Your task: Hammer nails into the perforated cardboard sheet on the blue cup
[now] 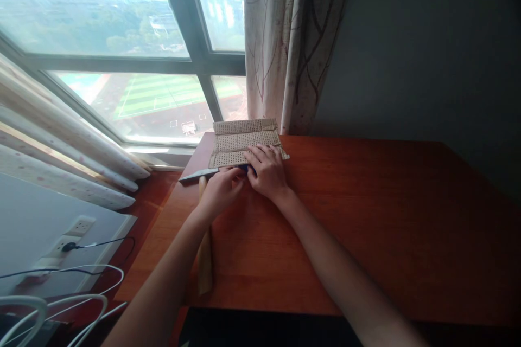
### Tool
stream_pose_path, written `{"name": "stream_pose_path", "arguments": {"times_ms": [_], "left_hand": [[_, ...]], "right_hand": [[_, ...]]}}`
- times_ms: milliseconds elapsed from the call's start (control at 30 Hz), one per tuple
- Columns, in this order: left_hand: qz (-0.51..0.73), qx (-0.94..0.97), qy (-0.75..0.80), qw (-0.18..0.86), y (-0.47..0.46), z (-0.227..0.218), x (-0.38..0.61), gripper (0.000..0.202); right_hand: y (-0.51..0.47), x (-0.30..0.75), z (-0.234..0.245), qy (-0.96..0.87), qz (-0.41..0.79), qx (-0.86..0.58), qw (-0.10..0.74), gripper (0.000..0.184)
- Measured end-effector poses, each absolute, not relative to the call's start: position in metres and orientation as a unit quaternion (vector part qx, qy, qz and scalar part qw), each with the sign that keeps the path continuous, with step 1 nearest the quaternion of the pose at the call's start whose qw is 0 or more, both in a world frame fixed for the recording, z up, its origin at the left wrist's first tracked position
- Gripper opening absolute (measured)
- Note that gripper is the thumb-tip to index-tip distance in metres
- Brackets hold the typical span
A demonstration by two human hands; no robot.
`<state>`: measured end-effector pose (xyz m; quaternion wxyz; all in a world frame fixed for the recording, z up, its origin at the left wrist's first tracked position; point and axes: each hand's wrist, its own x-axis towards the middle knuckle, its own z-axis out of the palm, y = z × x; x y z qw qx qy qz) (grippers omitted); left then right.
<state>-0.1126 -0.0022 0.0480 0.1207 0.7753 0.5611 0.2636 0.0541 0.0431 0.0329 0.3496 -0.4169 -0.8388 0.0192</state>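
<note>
Two bare hands work close together at the far left part of a reddish-brown worktop [366, 217], over the near edge of a tan sheet [240, 138]. Rows of small holes cover the sheet, creases run across it, and its right corner looks ragged; it lies near the corner by the window [197, 68]. The right hand [266, 171] rests palm down on the sheet's near right part, fingers slightly apart and bent, its thumb beside a small dark blue piece [245, 168]. Whether it grips that piece I cannot tell. The left hand [222, 188] is just beside it, fingers curled inward at the sheet's near edge; what they pinch, if anything, is hidden. A grey and black bar [199, 175] juts out leftward from behind the left hand. Below it a wooden stick [205, 268] lies lengthwise, partly covered by the left arm [163, 276]. Patterned curtains [266, 38] flank the glass, and lower left a black plug [68, 247] sits in a wall socket near white cables [24, 299].
</note>
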Motion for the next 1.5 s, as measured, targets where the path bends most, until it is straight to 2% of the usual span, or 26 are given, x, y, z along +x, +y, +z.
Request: {"name": "stream_pose_path", "arguments": {"times_ms": [133, 267, 400, 533, 600, 700, 767, 1000, 1500], "left_hand": [[0.240, 0.785, 0.560, 0.115, -0.017, 0.064, -0.095, 0.014], [0.218, 0.787, 0.573, 0.074, -0.038, 0.084, -0.058, 0.017], [0.250, 0.795, 0.546, 0.087, -0.052, 0.088, -0.011, 0.016], [0.342, 0.772, 0.498, 0.196, -0.040, 0.066, 0.033, 0.014], [0.416, 0.717, 0.449, 0.333, -0.024, 0.048, 0.050, 0.019], [0.443, 0.693, 0.415, 0.389, 0.001, 0.022, 0.066, 0.026], [0.460, 0.677, 0.404, 0.408, 0.013, 0.008, 0.071, 0.028], [0.511, 0.648, 0.381, 0.416, 0.018, -0.008, 0.066, 0.022], [0.513, 0.646, 0.386, 0.413, 0.011, -0.004, 0.067, 0.022]], "right_hand": [[0.036, 0.062, 0.039, -0.829, 0.037, -0.409, 0.378, 0.046], [0.017, 0.087, 0.038, -0.785, 0.070, -0.403, 0.466, 0.039], [-0.006, 0.122, 0.030, -0.696, 0.190, -0.409, 0.559, 0.030], [-0.008, 0.151, 0.014, -0.529, 0.425, -0.417, 0.605, 0.027], [-0.002, 0.158, 0.007, -0.484, 0.475, -0.413, 0.607, 0.035], [0.009, 0.163, 0.003, -0.480, 0.520, -0.405, 0.579, 0.042], [0.013, 0.164, 0.003, -0.482, 0.545, -0.403, 0.556, 0.037], [0.011, 0.160, 0.002, -0.480, 0.536, -0.422, 0.552, 0.027], [0.009, 0.155, 0.005, -0.487, 0.493, -0.442, 0.569, 0.027]]}}
